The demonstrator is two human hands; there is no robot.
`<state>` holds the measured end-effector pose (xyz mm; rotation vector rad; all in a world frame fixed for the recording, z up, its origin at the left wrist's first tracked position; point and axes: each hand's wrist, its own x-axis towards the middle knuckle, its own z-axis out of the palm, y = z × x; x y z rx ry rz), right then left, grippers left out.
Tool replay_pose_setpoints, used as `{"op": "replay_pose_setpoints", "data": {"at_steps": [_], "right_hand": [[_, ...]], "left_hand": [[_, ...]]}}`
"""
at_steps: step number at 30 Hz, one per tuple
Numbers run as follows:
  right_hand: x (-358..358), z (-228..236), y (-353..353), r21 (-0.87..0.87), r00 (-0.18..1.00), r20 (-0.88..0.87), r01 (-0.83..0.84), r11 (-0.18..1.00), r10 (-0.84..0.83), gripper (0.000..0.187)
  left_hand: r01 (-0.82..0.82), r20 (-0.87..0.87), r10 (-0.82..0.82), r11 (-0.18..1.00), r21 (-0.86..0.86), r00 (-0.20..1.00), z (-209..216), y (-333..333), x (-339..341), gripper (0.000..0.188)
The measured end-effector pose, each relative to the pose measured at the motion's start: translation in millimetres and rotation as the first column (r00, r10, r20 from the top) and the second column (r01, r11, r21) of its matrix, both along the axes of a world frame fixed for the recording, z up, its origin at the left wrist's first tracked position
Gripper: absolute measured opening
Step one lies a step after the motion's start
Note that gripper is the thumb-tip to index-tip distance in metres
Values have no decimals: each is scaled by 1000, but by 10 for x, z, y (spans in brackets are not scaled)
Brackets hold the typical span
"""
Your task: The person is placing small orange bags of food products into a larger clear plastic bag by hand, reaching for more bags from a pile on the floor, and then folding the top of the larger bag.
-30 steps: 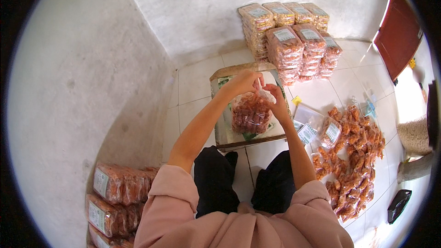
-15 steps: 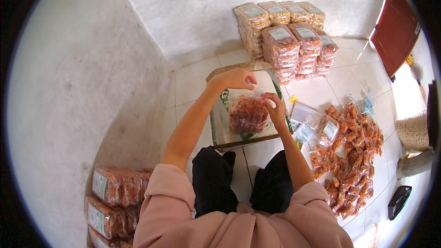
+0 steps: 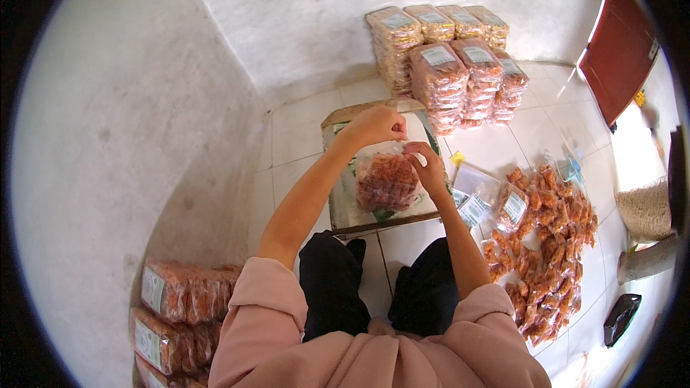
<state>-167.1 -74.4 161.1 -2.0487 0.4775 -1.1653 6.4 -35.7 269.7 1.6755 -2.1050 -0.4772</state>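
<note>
A clear plastic bag packed with small reddish-brown snack packets stands on a low box-like table with a pale top. Its loose upper plastic is gathered into a narrow neck. My right hand pinches this plastic from the right. Just above it, my left hand reaches over from the left with its fingers closed. Whatever lies between those fingers is too small to make out. The two sets of fingertips are close together over the bag's top.
Stacked filled bags stand by the far wall, and more bags at the lower left. Loose snack packets spread over the right floor, near a labelled bag and label sheets. A black plastic bag lies farther right.
My left hand has shifted slightly right, and my right hand has moved a little up and left. The bag's top plastic is drawn in more narrowly.
</note>
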Motion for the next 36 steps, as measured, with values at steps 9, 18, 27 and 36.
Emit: {"op": "replay_pose_setpoints", "data": {"at_steps": [9,18,27,36], "right_hand": [[120,-83,152,265,980,129,110,958,-149,7],[144,-77,171,263,958,185,167,950,-220,6],[183,-148,136,284,948,218,168,944,-234,6],[180,-119,165,301,951,211,157,941,-226,6]], "left_hand": [[-316,-425,164,894,-317,890,-130,444,27,24],[-404,-471,238,868,-290,849,-1017,1193,13,43],[-285,-275,184,874,-394,944,-965,1080,-116,38],[-186,-206,101,870,-456,973,-931,856,-104,23]]}}
